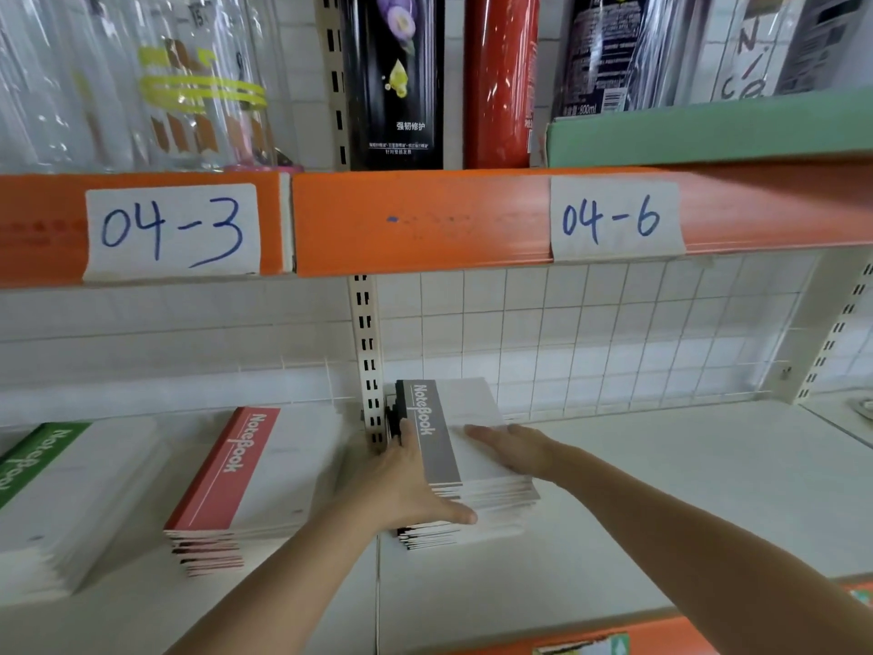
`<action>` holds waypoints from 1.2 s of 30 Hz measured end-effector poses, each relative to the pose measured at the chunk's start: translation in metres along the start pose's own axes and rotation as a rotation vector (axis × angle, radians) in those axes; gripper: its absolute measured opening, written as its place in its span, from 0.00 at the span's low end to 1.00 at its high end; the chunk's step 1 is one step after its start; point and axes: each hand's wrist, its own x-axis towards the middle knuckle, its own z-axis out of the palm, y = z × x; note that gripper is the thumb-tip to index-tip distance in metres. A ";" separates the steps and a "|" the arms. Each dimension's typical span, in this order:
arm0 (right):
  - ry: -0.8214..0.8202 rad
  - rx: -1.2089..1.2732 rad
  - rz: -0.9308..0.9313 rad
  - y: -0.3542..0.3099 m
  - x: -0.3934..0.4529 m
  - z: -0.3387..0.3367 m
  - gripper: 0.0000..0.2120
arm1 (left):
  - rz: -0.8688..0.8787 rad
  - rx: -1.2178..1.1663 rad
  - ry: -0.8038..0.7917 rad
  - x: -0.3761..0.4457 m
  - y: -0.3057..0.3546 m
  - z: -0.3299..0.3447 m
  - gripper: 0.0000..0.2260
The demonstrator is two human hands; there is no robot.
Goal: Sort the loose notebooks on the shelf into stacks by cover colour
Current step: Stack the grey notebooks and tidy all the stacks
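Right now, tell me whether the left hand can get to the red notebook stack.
Probably yes. The left hand rests against the grey notebook stack, and the red notebook stack lies just beside it on the same shelf, with nothing between.

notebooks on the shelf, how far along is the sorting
Mostly done: a green stack, a red stack and a grey stack sit apart on the shelf. In hand: the left hand and right hand are squaring the grey stack. No loose notebooks show, only tidying remains.

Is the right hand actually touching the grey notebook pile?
Touching. The head view shows the right hand lying flat on the white cover atop the grey notebook pile, fingers straight, no gap visible.
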 end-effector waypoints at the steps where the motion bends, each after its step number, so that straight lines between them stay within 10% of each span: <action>1: 0.000 0.051 0.029 0.002 0.002 -0.003 0.40 | 0.002 -0.108 0.008 0.002 -0.004 0.002 0.66; 9: -0.169 0.336 0.118 0.020 0.007 -0.002 0.37 | -0.241 -0.763 -0.164 0.010 -0.014 0.012 0.49; 23: -0.118 0.293 0.173 0.002 0.003 -0.015 0.34 | -0.213 -0.888 -0.200 0.027 -0.013 -0.003 0.48; 28: -0.105 0.274 0.149 -0.005 0.016 -0.006 0.49 | -0.263 -0.948 -0.127 0.039 -0.008 -0.005 0.54; 36: -0.159 0.287 0.167 -0.007 -0.001 -0.007 0.42 | -0.276 -1.057 -0.085 0.029 -0.006 -0.003 0.30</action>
